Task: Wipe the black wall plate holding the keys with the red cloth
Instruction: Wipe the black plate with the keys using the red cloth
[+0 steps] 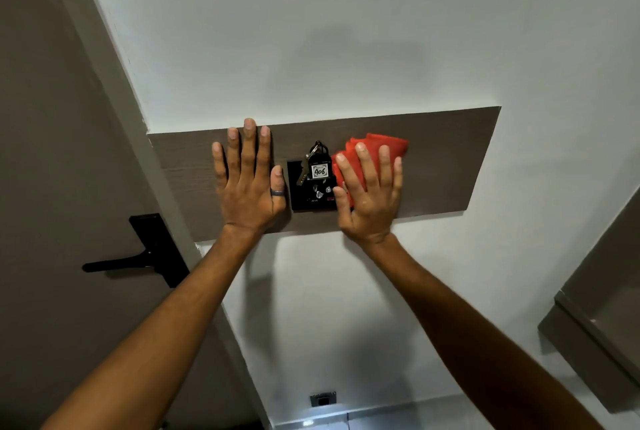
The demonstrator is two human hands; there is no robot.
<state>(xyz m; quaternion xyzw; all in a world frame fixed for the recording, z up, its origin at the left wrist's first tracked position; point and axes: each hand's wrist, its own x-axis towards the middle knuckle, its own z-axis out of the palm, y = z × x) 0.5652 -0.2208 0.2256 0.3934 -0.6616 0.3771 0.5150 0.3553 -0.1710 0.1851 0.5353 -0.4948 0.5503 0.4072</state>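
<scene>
A black wall plate (300,199) sits in a brown wooden panel (446,159) on the white wall. Keys with a tag reading 406 (318,168) hang from its top. My right hand (369,196) presses a folded red cloth (375,149) flat against the panel, at the plate's right edge; its thumb touches the plate. My left hand (247,180) lies flat on the panel just left of the plate, fingers spread, a ring on the thumb, holding nothing.
A brown door with a black lever handle (138,256) stands at the left, beside a pale door frame. A brown cabinet edge (595,336) juts in at the lower right. A small wall socket (322,399) sits low on the wall.
</scene>
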